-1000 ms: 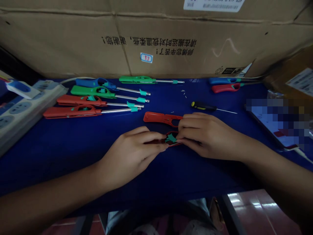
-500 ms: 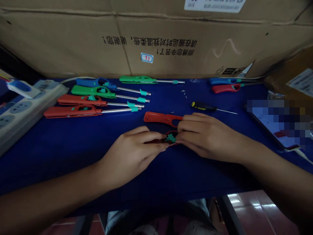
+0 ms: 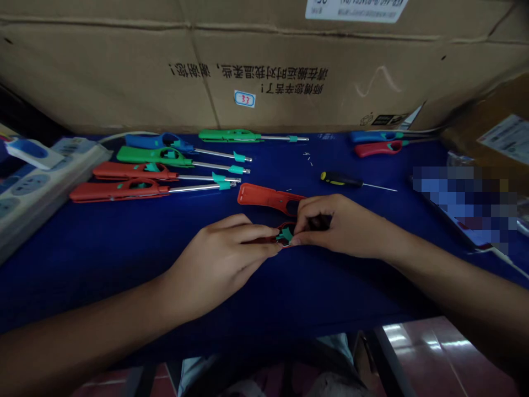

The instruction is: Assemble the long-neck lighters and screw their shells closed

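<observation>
My left hand (image 3: pixel 221 264) and my right hand (image 3: pixel 336 226) meet at the middle of the blue table cloth (image 3: pixel 124 242). Both pinch one red lighter body with a teal trigger (image 3: pixel 285 235), mostly hidden under the fingers. My left hand grips its handle end. My right hand's fingers curl over its other end. A separate red lighter shell half (image 3: pixel 266 196) lies just behind, touching my right hand's knuckles.
Several finished long-nozzle lighters, red (image 3: pixel 119 191), green (image 3: pixel 155 156) and blue (image 3: pixel 155 141), lie at the back left. Another blue and red pair (image 3: pixel 378 142) lies back right. A yellow-black screwdriver (image 3: pixel 343 179), a power strip (image 3: pixel 37 182) and a cardboard box wall (image 3: pixel 264 66) surround them.
My right hand's fingers have curled in more tightly over the lighter body. The loose red shell half now lies slightly tilted. My left hand has barely moved.
</observation>
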Tool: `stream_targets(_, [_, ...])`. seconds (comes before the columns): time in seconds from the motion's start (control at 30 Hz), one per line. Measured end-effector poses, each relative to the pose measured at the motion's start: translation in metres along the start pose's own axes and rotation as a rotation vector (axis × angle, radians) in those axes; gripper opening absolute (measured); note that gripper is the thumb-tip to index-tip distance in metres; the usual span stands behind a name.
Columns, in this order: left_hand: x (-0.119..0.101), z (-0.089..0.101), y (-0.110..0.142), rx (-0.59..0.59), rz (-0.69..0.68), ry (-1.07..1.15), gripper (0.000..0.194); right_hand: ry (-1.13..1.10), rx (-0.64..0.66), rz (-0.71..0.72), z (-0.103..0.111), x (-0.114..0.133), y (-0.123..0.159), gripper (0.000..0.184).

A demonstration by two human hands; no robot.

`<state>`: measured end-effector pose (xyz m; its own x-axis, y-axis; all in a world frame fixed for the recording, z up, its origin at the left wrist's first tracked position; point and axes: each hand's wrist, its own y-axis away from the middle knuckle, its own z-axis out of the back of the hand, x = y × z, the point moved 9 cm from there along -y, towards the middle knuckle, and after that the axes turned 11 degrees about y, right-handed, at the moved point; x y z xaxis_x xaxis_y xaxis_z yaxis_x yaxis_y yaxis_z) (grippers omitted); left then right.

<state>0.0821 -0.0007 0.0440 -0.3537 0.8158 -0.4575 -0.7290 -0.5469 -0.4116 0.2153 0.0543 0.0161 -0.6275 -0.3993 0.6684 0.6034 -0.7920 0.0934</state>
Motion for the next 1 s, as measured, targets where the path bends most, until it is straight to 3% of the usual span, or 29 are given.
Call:
stream_targets(0.27, [0.002, -0.002, 0.000, -0.003, 0.007, 0.010, 0.022, 0.135, -0.052, -0.008, 0.007, 0.003, 0.005, 0.014])
stream_targets(0.43, [0.001, -0.002, 0.000, -0.002, 0.003, 0.010, 0.022, 0.166, -0.163, -0.007, 0.020, 0.008, 0.007, 0.018])
stream_targets(0.7, [0.001, -0.003, -0.001, 0.000, 0.005, -0.006, 0.023, 0.174, -0.015, -0.066, 0.006, -0.001, 0.006, 0.011])
stream_targets(1.0, [0.000, -0.002, -0.004, -0.027, 0.034, 0.010, 0.021, 0.299, -0.035, -0.030, 0.003, 0.005, 0.006, 0.007])
